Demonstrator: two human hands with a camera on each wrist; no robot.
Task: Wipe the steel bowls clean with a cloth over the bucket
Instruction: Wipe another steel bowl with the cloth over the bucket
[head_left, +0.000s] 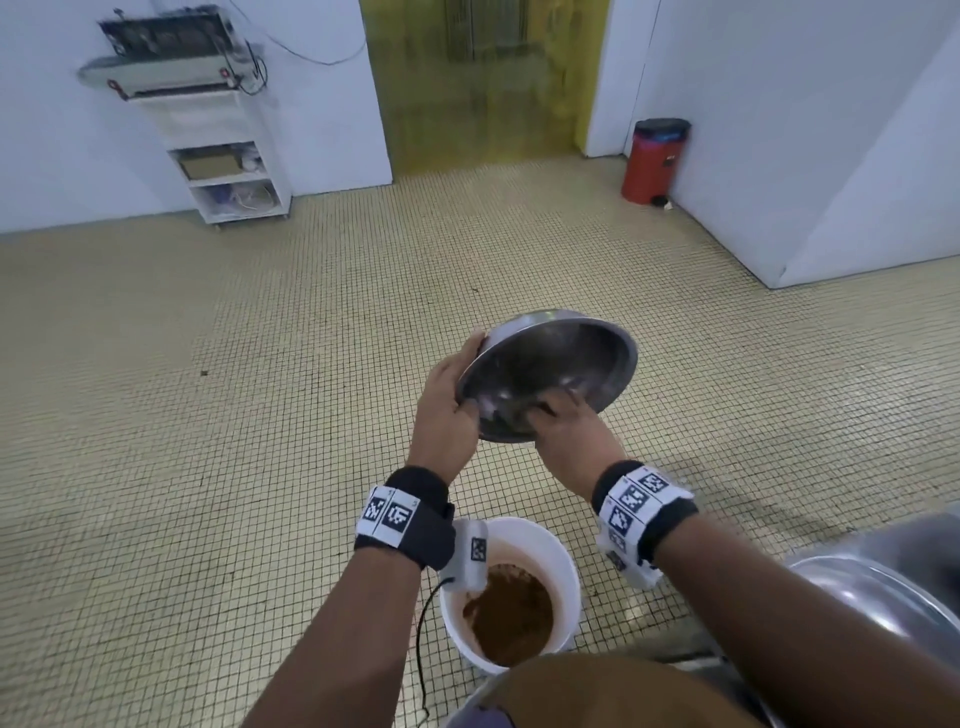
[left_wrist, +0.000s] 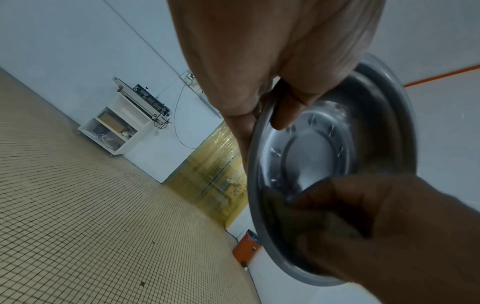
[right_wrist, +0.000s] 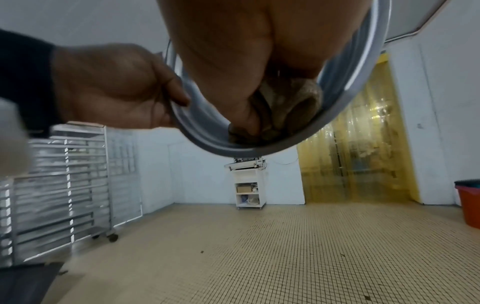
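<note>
The right hand (head_left: 569, 441) has its fingers (right_wrist: 244, 115) bunched round a crumpled brownish cloth (right_wrist: 291, 107), pressing it against the inside of the steel bowl (head_left: 545, 379) near the lower rim. The left hand (head_left: 447, 410) clamps the bowl's rim at about nine o'clock, its thumb (left_wrist: 288, 109) hooked over the lip into the hollow and the other fingers behind, out of sight.

The bowl is held up in the air, tipped steeply on edge, so its open mouth faces back toward the person and somewhat down, and its flat base points away toward the far wall. The rim's long line runs from about eight o'clock up to two o'clock in the head view.

Below the wrists, at six o'clock from the bowl, a white bucket (head_left: 566, 561) stands on the tiled floor (head_left: 260, 415) with brown matter in its bottom. At four o'clock the curved edge of more steel ware (head_left: 872, 587) shows. Farther out stand a red bin (head_left: 652, 166) at one o'clock, a yellow strip curtain (head_left: 483, 83) at twelve and a white shelf unit (head_left: 234, 176) at ten.
</note>
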